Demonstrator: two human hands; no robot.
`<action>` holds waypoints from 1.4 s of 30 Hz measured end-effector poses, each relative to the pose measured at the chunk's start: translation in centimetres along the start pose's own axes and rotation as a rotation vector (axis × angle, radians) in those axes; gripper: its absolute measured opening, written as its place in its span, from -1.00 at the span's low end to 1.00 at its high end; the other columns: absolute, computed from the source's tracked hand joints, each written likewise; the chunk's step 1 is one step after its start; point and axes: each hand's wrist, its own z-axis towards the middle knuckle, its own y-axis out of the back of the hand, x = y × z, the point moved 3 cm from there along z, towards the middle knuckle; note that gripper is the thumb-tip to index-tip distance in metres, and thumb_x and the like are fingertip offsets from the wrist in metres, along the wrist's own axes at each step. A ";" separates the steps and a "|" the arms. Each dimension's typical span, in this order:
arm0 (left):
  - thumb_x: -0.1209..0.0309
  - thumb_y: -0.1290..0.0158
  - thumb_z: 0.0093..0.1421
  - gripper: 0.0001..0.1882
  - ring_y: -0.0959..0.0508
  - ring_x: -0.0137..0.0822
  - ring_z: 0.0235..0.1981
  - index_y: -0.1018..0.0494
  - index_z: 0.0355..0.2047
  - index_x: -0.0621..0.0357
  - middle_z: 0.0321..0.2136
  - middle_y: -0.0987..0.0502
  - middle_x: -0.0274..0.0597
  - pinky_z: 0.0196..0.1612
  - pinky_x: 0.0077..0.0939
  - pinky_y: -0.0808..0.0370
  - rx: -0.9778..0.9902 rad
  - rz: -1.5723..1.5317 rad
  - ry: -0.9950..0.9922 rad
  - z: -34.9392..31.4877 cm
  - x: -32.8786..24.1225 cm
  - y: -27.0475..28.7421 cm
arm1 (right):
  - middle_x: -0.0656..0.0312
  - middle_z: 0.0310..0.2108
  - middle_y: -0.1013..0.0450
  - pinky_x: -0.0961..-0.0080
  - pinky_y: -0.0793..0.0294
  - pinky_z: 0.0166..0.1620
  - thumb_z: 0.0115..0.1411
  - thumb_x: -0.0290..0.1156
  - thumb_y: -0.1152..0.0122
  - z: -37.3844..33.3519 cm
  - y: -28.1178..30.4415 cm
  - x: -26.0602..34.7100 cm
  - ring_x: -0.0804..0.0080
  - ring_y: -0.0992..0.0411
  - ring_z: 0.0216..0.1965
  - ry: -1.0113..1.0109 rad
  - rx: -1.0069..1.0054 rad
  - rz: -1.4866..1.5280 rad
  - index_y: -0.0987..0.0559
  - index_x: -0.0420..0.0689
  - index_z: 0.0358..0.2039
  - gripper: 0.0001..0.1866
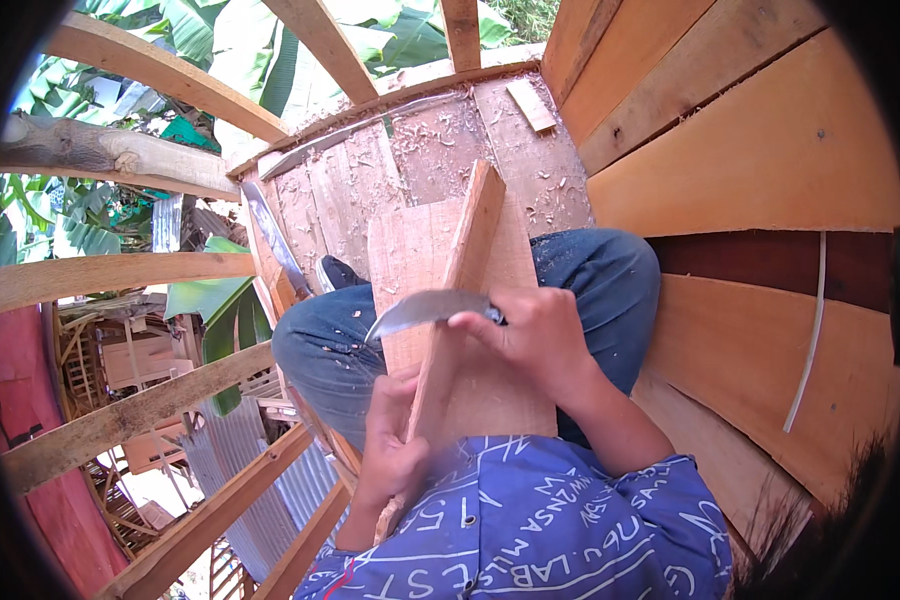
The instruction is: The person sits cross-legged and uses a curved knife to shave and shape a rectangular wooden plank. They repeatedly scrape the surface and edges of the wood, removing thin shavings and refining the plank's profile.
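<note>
My right hand (538, 335) is closed around the handle of a knife (425, 310) with a broad, curved blade. The blade points left and lies across the upper edge of a long wooden strip (477, 225). My left hand (395, 435) grips the strip's near end, which runs back against my blue printed shirt. Under the strip, a flat wooden board (410, 245) rests across my lap between my knees. Most of the knife handle is hidden in my fingers.
Wood shavings (435, 140) litter the plank floor (335, 185) ahead. A small wood offcut (530, 105) lies at the far right. Another long blade (275, 240) leans by the left railing (120, 265). A plank wall (750, 150) stands close on the right.
</note>
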 end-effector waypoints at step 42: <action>0.70 0.13 -0.17 -0.39 -0.27 -0.20 0.25 -0.27 0.01 0.21 0.17 -0.29 -0.03 0.31 -0.32 -0.10 0.040 0.079 0.039 0.0 -0.8 -1.3 | 0.01 -0.70 -0.41 0.20 -0.43 -0.49 0.19 0.06 -0.21 -0.1 0.1 -3.8 0.02 -0.49 -0.58 -0.033 -0.103 0.198 -0.57 -0.18 -0.58 -0.49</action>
